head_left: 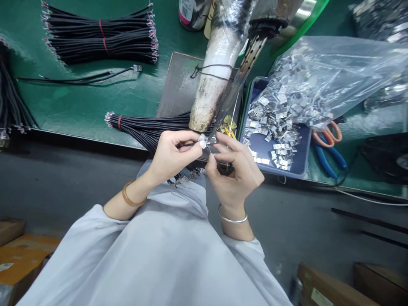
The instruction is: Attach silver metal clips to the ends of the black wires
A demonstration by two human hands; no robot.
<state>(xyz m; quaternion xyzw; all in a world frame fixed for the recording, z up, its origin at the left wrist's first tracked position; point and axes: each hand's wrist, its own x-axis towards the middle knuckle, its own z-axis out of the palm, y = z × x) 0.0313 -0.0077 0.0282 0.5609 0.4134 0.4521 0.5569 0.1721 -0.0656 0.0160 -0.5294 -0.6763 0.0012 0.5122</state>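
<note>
Pale grey sleeves (pixel 153 255) fill the bottom of the view, basically right under the camera. Far left there's a cardboard box (pixel 22 255) down on the floor, and up on the green mat (pixel 95 102) a big tied bundle of black wires (pixel 102 36), with a second bundle (pixel 146 127) lying at the bench edge and running in behind the hands. Left hand (pixel 172 155) has thumb and forefinger pinched together on the end of a single black wire (pixel 188 145), other fingers curled in. Right at the fingertips, just in front of the bench edge, sits a tiny metal clip (pixel 211 140). Right hand (pixel 234 170) has it clamped between thumb and index tip, remaining fingers loosely bent. I can't tell if the wire is already seated in the clip; it's too small. My guess is the clip weighs next to nothing, is thin stamped sheet, easy to bend or flick away, so grip it by the flat sides with the fingertips. The wire looks floppy, so hold it close to the stripped end. Behind the hands a wrapped tool (pixel 216 72) leans in. Further right there's a blue tray (pixel 299 165) holding loose metal pieces (pixel 274 127), spilling from a clear plastic bag (pixel 334 72), then orange-handled scissors (pixel 330 134).
</note>
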